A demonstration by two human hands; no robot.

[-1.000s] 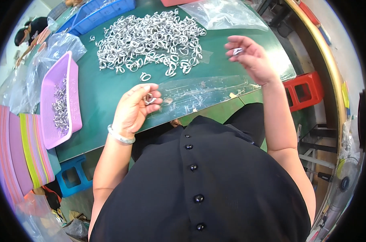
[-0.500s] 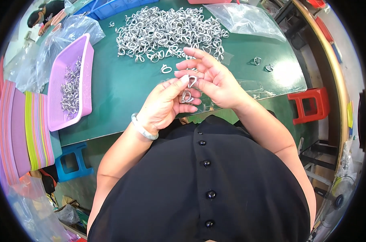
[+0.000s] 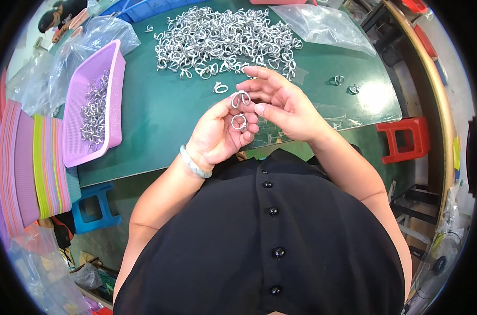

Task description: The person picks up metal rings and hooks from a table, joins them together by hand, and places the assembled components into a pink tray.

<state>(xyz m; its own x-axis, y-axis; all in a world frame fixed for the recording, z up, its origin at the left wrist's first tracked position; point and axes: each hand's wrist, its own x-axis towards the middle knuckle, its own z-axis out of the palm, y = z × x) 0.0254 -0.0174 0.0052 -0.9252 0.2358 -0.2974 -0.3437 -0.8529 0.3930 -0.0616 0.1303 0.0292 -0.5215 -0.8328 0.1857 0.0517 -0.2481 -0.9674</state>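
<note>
My left hand (image 3: 215, 134) is raised over the table's near edge, palm up and fingers curled. Two silver metal rings are in it: an upper ring (image 3: 241, 100) by the thumb and fingertips, and a lower ring (image 3: 239, 122) against the curled fingers. Close on the right is my right hand (image 3: 288, 109), fingers stretched and apart, its thumb tip beside the upper ring. Whether it touches that ring is hard to tell. Beyond both hands lies a big heap of similar rings (image 3: 225, 42), with a single loose ring (image 3: 220, 88) just in front of it.
A lilac basket (image 3: 115, 94) holding more rings stands at the left of the green table (image 3: 159, 121). Stacked baskets (image 3: 49, 168) are left of it. Clear plastic bags (image 3: 328, 29), a blue bin (image 3: 144, 9), two stray rings (image 3: 353, 90), a red stool (image 3: 404, 139) and a blue stool (image 3: 95, 209) surround the workspace.
The upper ring has turned to face me more squarely and sits further left. My left thumb has drawn back from over it. Both hands stay close together.
</note>
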